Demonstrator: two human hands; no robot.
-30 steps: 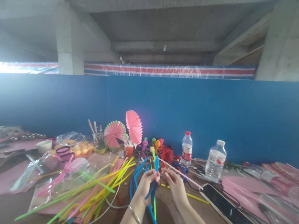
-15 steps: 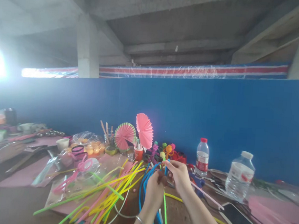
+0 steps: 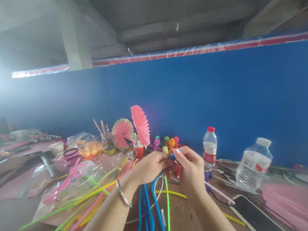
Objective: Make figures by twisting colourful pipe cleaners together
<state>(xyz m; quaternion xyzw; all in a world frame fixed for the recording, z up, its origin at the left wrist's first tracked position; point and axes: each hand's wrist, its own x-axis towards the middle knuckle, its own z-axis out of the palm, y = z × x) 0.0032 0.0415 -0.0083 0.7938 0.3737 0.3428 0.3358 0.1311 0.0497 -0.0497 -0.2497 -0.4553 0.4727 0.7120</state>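
Between my fingertips is a short blue piece (image 3: 174,155), which looks like coiled or bent pipe cleaner. My left hand (image 3: 154,167), a silver bangle at its wrist, pinches one end. From the other side my right hand (image 3: 192,166) grips it with thumb and fingers. Long blue pipe cleaners (image 3: 146,207) lie below and between my forearms. A green pipe cleaner (image 3: 168,209) runs beside them, and a yellow one (image 3: 174,193) crosses behind. Small colourful pipe-cleaner figures (image 3: 171,144) stand just beyond my hands, partly hidden by them.
Left lie yellow, green and pink pipe cleaners (image 3: 83,199), scissors with purple handles (image 3: 71,155) and a plastic bag (image 3: 85,142). Paper fans (image 3: 141,125) rise from a red cup (image 3: 138,151). Right stand two water bottles (image 3: 209,148) near a phone (image 3: 255,219). A blue wall (image 3: 198,90) closes the back.
My left hand has risen and turned sideways to meet the right at the blue piece, and my forearms have spread apart. The view has tilted downward.
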